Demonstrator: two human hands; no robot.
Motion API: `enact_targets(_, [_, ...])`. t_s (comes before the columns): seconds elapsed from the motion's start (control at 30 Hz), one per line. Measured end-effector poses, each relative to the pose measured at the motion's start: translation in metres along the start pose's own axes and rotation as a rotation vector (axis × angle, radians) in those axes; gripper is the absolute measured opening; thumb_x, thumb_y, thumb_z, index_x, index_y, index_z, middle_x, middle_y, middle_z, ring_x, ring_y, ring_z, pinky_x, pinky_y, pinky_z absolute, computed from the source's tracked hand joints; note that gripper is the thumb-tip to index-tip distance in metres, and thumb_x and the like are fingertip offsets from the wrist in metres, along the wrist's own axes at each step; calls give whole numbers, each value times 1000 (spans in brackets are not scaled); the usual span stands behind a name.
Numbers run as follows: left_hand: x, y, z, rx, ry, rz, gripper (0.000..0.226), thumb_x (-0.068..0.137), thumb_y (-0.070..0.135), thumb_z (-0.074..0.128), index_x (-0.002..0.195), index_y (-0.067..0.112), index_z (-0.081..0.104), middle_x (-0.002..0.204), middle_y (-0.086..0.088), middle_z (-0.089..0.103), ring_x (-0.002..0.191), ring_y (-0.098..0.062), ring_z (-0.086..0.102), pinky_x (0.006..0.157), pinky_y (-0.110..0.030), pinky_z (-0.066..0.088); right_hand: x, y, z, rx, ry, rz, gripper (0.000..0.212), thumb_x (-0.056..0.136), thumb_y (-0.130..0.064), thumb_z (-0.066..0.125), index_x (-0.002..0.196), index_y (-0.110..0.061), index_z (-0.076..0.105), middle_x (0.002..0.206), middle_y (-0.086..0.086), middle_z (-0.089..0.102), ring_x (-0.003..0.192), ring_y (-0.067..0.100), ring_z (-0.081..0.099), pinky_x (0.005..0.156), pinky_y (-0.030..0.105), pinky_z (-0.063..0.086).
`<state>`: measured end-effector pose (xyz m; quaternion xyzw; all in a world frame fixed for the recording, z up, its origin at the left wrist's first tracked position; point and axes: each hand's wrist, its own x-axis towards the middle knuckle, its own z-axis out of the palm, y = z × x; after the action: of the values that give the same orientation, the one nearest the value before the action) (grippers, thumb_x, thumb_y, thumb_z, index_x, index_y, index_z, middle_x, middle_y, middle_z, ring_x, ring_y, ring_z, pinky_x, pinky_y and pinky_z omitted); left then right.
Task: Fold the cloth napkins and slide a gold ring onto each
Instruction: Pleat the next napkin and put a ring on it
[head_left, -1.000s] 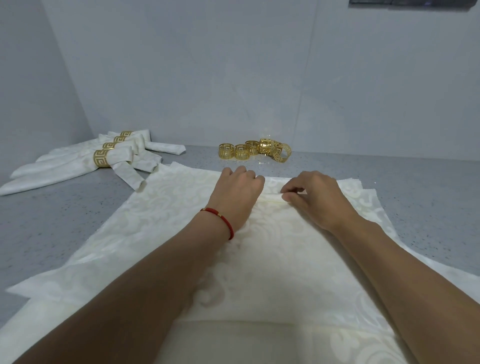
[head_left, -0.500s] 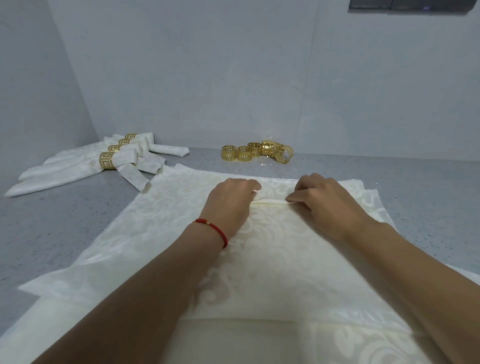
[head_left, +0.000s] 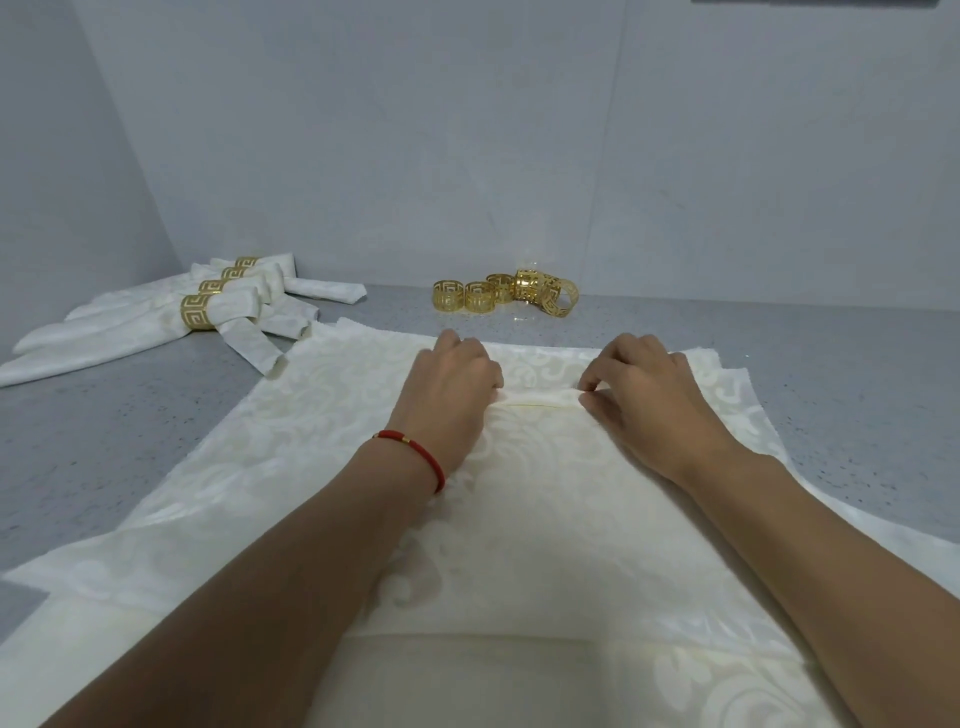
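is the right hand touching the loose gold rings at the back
Apart. The head view shows the right hand pinching a fold in the napkin, with bare grey counter between it and the loose gold rings.

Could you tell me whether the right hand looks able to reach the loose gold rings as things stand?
Probably yes: bare counter lies between the right hand and the loose gold rings, but it must first release the napkin.

Both hands rest on a cream napkin (head_left: 545, 519) spread over the grey tabletop (head_left: 104, 441). The left hand (head_left: 449, 384) and right hand (head_left: 644, 389) each pinch a raised fold (head_left: 540, 402) between them, apparently a thin pleat. Loose gold rings (head_left: 504, 295) sit far centre; ringed napkins (head_left: 156, 322) lie far left.
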<state>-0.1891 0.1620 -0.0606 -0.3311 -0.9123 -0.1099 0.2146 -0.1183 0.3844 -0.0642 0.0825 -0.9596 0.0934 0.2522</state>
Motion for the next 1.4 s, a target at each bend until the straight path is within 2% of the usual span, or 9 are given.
enact_targets(0.23, [-16,30,-29,254,-90,-12,32,79,-4,54,93,24,50,90,7,52,91,-20,48,86,-38,32,-11,-14,-18,-248,-138,-59,39,76,1,65,100,-29,59,95,-10,58,96,20,53,78,36,31])
enact_targets(0.37, [-15,39,-41,250,-212,-63,22,83,-3,47,83,19,49,83,2,49,83,-22,52,81,-37,31,-12,-16,-31,-126,-199,20,27,88,-15,56,105,-33,66,96,-12,67,95,16,63,84,36,33])
enact_targets(0.5, [-16,28,-34,74,-160,-124,30,92,1,50,115,16,62,105,-5,62,97,-28,59,80,-34,45,-16,-15,-25,18,-155,114,24,101,-23,55,118,-27,73,92,-8,63,96,23,61,88,41,43])
enact_targets(0.63, [-13,17,-27,53,-230,-114,16,99,14,53,106,11,67,111,-6,59,104,-26,54,83,-34,45,-13,-14,-24,1,-187,133,13,99,-29,59,106,-28,70,103,-8,53,105,18,51,88,38,33])
enact_targets(0.77, [-16,18,-31,204,-163,-60,1,99,20,54,99,21,54,96,5,58,99,-23,49,84,-39,35,-13,-16,-29,-134,-152,25,9,90,-18,59,90,-26,56,90,-11,61,89,20,59,79,35,28])
enact_targets(0.97, [-18,28,-32,319,-65,132,34,72,-7,62,81,23,49,78,7,52,77,-20,50,74,-35,28,-6,-20,-37,-300,-259,-64,24,83,-9,65,94,-29,58,93,-9,55,91,20,54,79,37,36])
enact_targets(1.17, [-19,21,-39,-9,-195,-50,17,92,12,51,93,20,66,92,-1,64,90,-25,61,78,-36,49,-17,-4,-40,94,-313,113,14,96,-21,60,109,-26,61,75,-14,58,78,11,53,75,37,48])
enact_targets(1.27, [-19,15,-38,-137,-189,-131,16,95,21,61,109,16,69,102,-3,65,94,-19,54,83,-30,45,-15,4,-39,80,-350,117,14,98,-25,63,111,-27,68,91,-10,57,94,14,50,85,38,46])
enact_targets(1.4, [-18,17,-39,-96,-247,-103,22,94,20,61,88,3,72,100,-11,65,96,-26,59,83,-36,48,-17,3,-48,74,-383,69,2,95,-28,65,93,-29,64,96,-16,59,98,16,53,90,40,42])
